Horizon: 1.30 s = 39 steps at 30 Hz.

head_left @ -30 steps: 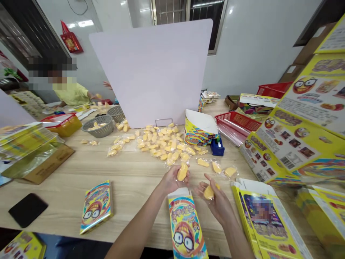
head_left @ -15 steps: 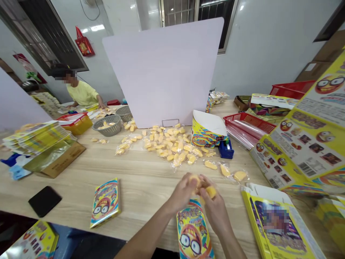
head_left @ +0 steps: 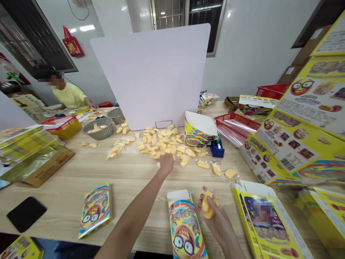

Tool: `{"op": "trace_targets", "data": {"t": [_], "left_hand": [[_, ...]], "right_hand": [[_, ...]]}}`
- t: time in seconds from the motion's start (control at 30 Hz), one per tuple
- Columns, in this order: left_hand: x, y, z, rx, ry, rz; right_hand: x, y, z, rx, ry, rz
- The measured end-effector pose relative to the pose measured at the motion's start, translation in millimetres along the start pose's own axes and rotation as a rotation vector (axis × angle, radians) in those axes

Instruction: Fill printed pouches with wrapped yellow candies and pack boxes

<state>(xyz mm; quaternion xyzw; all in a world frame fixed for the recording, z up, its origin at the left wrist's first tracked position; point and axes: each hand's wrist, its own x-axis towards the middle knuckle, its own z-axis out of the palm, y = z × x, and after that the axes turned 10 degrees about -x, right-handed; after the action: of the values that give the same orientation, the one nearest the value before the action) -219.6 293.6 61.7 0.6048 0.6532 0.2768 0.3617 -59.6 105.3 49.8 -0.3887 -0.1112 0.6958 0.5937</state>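
Note:
My left hand (head_left: 166, 164) is stretched forward to the near edge of a pile of yellow, oblong pieces in clear wrappers (head_left: 159, 140). Its fingers curl down and look closed; whatever is under them is hidden. My right hand (head_left: 215, 212) is shut on a few wrapped yellow pieces (head_left: 207, 205), held above the table. Left of it lies a colourful box (head_left: 184, 223) with a cartoon face in glasses, its white top end open towards the pile. Single wrapped pieces (head_left: 217, 168) lie between the pile and my right hand.
A filled-looking cartoon box (head_left: 95, 208) and a black phone-like slab (head_left: 27, 214) lie left. Flat boxes (head_left: 265, 219) are stacked right, beside large yellow display cartons (head_left: 293, 140). A white divider (head_left: 153, 79), grey baskets (head_left: 98, 127) and a blue tape dispenser (head_left: 217, 147) stand behind. A co-worker (head_left: 67, 93) sits far left.
My hands were together above the cartoon box, both at yellow pieces. My left hand has reached forward to the pile; my right hand has drawn back slightly with the pieces. The view shifted right.

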Motion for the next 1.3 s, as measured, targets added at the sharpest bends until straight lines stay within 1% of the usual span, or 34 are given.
{"op": "trace_targets", "data": {"t": [0.07, 0.13, 0.2, 0.3, 0.4, 0.47, 0.53, 0.57, 0.6, 0.63, 0.67, 0.7, 0.73, 0.8, 0.87, 0.93, 0.97, 1.03, 1.07, 1.13, 1.2, 1.3], "left_hand": [[-6, -2, -14.8, -0.079, -0.041, -0.014], [-18, -3, -30.5, -0.199, -0.116, -0.011], [-34, -1, -43.9, -0.343, -0.215, 0.008], [-63, 4, -54.6, -0.541, -0.335, 0.033], [-90, 12, -53.3, -0.681, -0.377, 0.035], [-106, 17, -47.1, -0.752, -0.355, 0.056], [-119, 21, -38.3, -0.710, -0.310, 0.159], [-124, 23, -33.6, -0.636, -0.314, 0.244], [-127, 23, -28.9, -0.539, -0.345, 0.331], [-127, 23, -24.6, -0.434, -0.400, 0.398], [-123, 21, -21.1, -0.336, -0.448, 0.427], [-117, 17, -18.4, -0.254, -0.464, 0.416], [-107, 11, -16.8, -0.189, -0.438, 0.377], [-83, -5, -16.6, -0.096, -0.299, 0.270], [-61, -26, -19.2, -0.060, -0.175, 0.188], [-48, -47, -23.2, -0.074, -0.116, 0.122], [-45, -55, -25.5, -0.090, -0.092, 0.091], [-48, -66, -30.6, -0.148, -0.061, 0.045], [-51, -69, -33.5, -0.191, -0.056, 0.028], [-62, -66, -40.3, -0.310, -0.081, 0.001], [-75, -56, -47.9, -0.458, -0.144, -0.009], [-97, -31, -58.7, -0.648, -0.243, -0.002]], "right_hand": [[0, -2, -6, -0.005, 0.012, 0.015], [0, -4, -7, -0.005, 0.020, 0.031], [0, -7, -2, -0.009, -0.001, 0.021], [-5, -11, 15, -0.041, -0.105, -0.011], [-13, -11, 35, -0.065, -0.213, -0.045], [-17, -8, 46, -0.045, -0.260, -0.063], [-18, -4, 54, 0.002, -0.274, -0.070], [-17, -1, 55, 0.028, -0.257, -0.066], [-15, 1, 56, 0.051, -0.225, -0.052], [-13, 3, 55, 0.075, -0.188, -0.027], [-11, 5, 53, 0.100, -0.153, 0.006], [-10, 5, 50, 0.127, -0.129, 0.042], [-9, 6, 46, 0.156, -0.118, 0.077], [-10, 4, 39, 0.216, -0.115, 0.120], [-13, 1, 31, 0.261, -0.112, 0.131], [-16, -1, 24, 0.280, -0.117, 0.137], [-18, -2, 21, 0.277, -0.126, 0.138], [-18, -2, 16, 0.247, -0.154, 0.131], [-18, -2, 14, 0.226, -0.168, 0.122], [-19, -1, 13, 0.176, -0.193, 0.100], [-20, -1, 16, 0.128, -0.210, 0.084], [-25, -1, 25, 0.074, -0.222, 0.086]]}}
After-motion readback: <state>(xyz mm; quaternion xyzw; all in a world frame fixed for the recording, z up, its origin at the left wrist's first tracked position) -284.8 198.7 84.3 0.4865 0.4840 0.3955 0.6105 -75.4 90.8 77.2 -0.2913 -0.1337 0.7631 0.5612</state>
